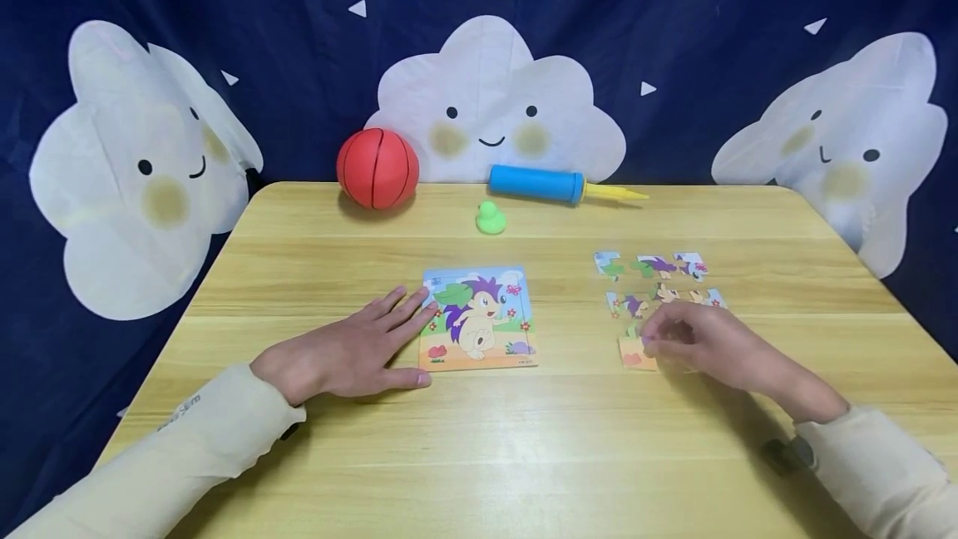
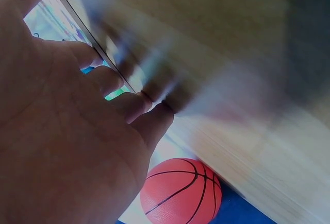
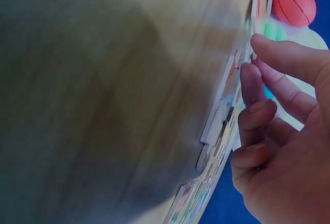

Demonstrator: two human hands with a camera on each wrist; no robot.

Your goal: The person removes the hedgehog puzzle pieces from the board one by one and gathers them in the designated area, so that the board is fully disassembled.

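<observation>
A square hedgehog picture board (image 1: 479,318) lies flat in the middle of the table. My left hand (image 1: 359,349) is spread beside it, fingertips and thumb at its left edge. In the left wrist view, the straight fingers (image 2: 136,103) reach along that edge. To the right, loose jigsaw pieces (image 1: 666,296) are laid out in rows. Over the lowest row, my right hand (image 1: 707,343) has thumb and fingers bent close together beside a piece with red stones (image 1: 636,356). A purple patch shows at the fingertips; I cannot tell whether they hold a piece.
At the back of the wooden table (image 1: 479,456) are a red ball (image 1: 377,169), a small green duck (image 1: 491,219) and a blue pump (image 1: 535,183) with a yellow nozzle. Behind hangs a dark blue curtain (image 1: 299,23) with white clouds.
</observation>
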